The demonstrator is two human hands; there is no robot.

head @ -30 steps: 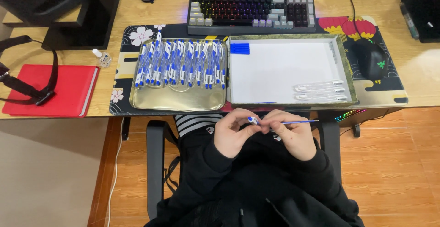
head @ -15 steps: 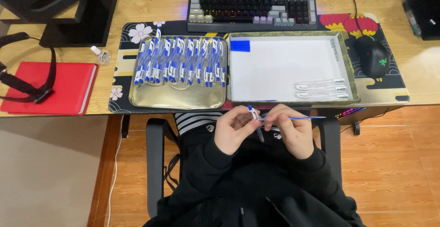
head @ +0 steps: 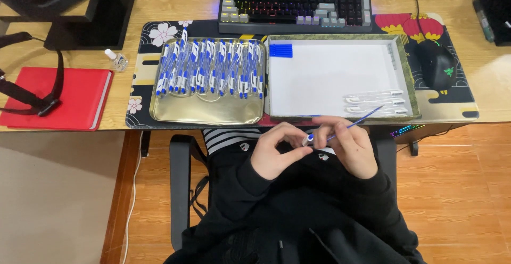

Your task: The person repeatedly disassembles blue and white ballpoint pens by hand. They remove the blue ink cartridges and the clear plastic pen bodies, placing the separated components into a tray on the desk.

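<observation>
Both hands are down over the lap, just below the desk edge; the left hand (head: 274,155) has its thumb and fingertips curled in, pinching the blue-and-white end of a pen (head: 308,138); the right hand (head: 348,148) pinches the thin blue refill (head: 357,120) that sticks up and out toward the right, its tip crossing over the near rim of the white tray (head: 330,77).

Further out, that tray has a few clear pen barrels (head: 375,103) lying near its right side and a small blue stack (head: 280,50) in the far left corner; just left of it a gold tray (head: 207,114) holds a long row of blue-and-white pens (head: 210,69); keyboard (head: 295,3) behind, mouse (head: 437,64) to the right, red notebook (head: 56,98) well off to the left.

What I'd worry about: the refill looks thin and bendy, so a sideways pull could kink it; and since the work's over the lap, not the desk, any small piece that slips probably ends up on the floor.
</observation>
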